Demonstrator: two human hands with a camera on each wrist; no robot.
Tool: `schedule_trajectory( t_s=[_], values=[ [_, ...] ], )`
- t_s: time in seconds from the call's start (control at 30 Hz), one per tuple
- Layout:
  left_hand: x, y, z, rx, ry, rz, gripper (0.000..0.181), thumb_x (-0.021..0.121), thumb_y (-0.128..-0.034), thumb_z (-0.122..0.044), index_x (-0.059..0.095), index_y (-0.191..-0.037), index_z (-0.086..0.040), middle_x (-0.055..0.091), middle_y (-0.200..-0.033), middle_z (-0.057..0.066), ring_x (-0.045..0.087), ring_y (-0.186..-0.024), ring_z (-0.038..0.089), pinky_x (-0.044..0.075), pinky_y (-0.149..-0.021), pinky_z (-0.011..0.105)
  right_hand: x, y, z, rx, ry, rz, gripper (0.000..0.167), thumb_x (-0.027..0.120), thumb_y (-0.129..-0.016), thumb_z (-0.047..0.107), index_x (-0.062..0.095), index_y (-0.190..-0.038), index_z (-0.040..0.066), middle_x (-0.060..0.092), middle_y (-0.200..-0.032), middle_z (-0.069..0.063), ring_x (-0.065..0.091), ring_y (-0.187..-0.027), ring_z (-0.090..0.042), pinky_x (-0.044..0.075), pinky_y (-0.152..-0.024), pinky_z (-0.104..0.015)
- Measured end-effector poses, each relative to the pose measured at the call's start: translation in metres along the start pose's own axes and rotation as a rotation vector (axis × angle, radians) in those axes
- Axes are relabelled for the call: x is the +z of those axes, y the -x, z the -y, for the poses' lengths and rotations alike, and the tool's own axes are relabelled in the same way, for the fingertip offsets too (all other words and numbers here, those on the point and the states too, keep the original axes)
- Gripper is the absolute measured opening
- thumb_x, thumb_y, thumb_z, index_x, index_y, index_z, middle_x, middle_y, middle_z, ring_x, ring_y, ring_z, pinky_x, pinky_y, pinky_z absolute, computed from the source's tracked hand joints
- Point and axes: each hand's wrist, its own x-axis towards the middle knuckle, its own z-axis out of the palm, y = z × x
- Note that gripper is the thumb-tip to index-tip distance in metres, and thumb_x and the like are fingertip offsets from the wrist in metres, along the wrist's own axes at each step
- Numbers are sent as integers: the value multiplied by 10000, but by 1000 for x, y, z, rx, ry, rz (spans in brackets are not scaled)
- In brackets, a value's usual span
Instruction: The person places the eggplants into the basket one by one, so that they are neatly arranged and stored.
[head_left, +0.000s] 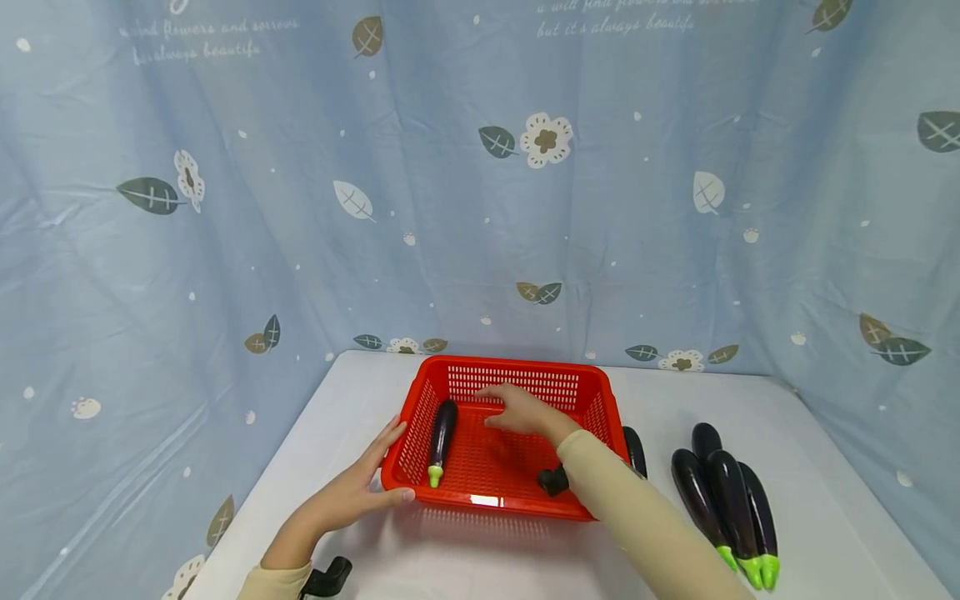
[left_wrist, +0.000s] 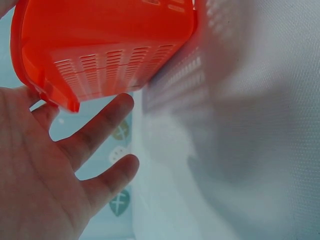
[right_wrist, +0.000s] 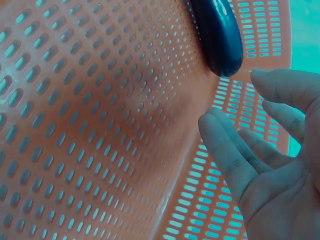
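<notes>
Head view, lower left: the left hand [head_left: 347,497], spread, touches the red basket [head_left: 517,364], probably to steady it. Mid-frame, the right hand [head_left: 522,413] is spread inside, holding nothing.

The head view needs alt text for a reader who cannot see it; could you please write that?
A person's empty right grip hovers inside a red basket holding one eggplant, while the left grip touches the basket's left end. More eggplants lie to the right on a white table, before a blue patterned curtain.
</notes>
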Motion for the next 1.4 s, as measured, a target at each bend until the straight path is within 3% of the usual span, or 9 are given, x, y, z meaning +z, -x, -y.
schedule_trajectory(
  t_s=[0.47,0.73,1.4],
  values=[
    [0,-1,-1,-19,-3,9,994,754,-896,-441,150,-1647,-196,45,-1713,60,191,-1511,442,282,-1091,734,-7,10,-1,9,24,-41,477,728,-936,114,614,-1399,99,588,-1413,-95,495,-1351,-291,375,-1148,-483],
    [0,-1,-1,-29,-1,16,996,750,-895,-453,146,-1648,-206,46,-1713,60,202,-1506,448,290,-1085,737,-15,20,-2,59,20,-54,482,748,-925,137,624,-1390,139,584,-1410,-77,497,-1336,-289,397,-1128,-507],
    [-1,-1,-1,-26,-4,20,989,748,-897,-447,149,-1648,-210,42,-1712,77,190,-1509,451,293,-1078,743,-29,34,-8,94,-1,-89,585,747,-936,163,538,-1482,167,551,-1453,-93,483,-1360,-303,406,-1118,-526]
  ],
)
